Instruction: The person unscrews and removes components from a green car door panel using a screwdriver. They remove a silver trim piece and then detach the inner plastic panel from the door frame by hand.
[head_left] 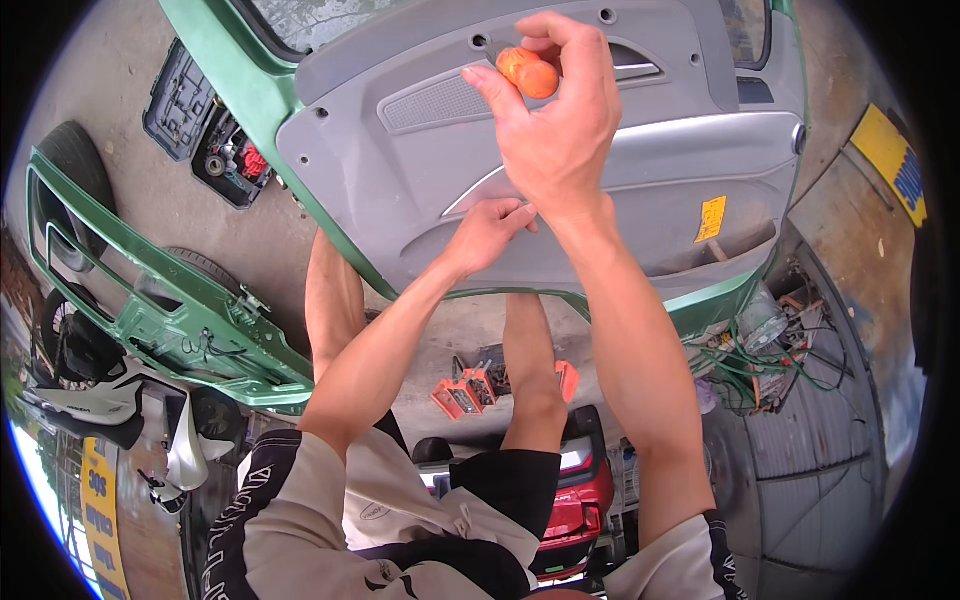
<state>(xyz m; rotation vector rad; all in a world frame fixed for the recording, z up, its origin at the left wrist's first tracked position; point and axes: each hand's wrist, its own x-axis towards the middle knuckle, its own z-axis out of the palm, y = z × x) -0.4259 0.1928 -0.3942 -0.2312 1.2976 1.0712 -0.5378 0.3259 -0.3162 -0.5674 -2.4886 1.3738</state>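
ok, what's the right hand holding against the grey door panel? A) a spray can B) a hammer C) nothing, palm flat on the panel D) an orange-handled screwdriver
D: the right hand grips an orange-handled screwdriver with fingers curled round the handle, up near the top of the grey door panel, while the left hand rests lower on the panel's edge.

Bright, even daylight, soft shadows, sharp centre, strong fisheye bending toward the black rim
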